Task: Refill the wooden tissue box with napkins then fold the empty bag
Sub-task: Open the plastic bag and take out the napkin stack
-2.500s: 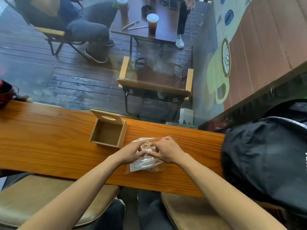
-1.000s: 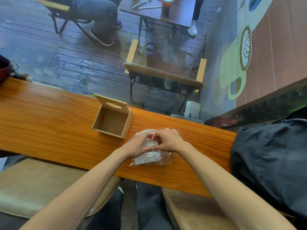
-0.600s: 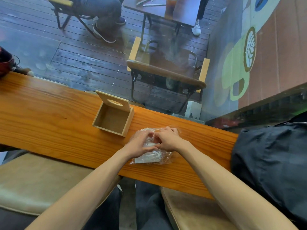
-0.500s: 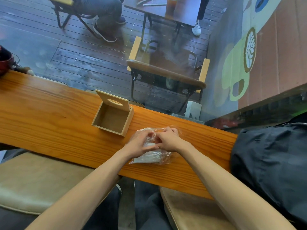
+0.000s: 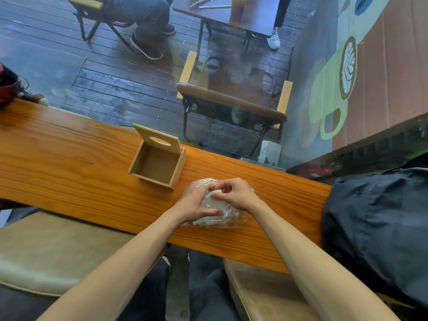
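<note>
A clear plastic bag (image 5: 228, 220) holding a stack of white napkins (image 5: 209, 202) lies on the wooden counter (image 5: 69, 163). My left hand (image 5: 194, 203) grips the bag's left side, thumb along its near edge. My right hand (image 5: 236, 194) pinches the bag's top over the napkins. The hands touch each other above the bag. To the left and a little further away stands the wooden tissue box (image 5: 157, 163), empty, its slotted lid (image 5: 158, 141) hinged upright at the back.
A black backpack (image 5: 379, 228) covers the counter's right end. A red and black object (image 5: 8, 88) sits at the far left. Two tan cushioned stools (image 5: 46, 249) stand below the counter. Beyond a glass pane are chairs, a table and seated people.
The view has shifted slightly. My fingers have worked at the bag's top, and more of the white napkin stack shows between my hands. The box has not moved.
</note>
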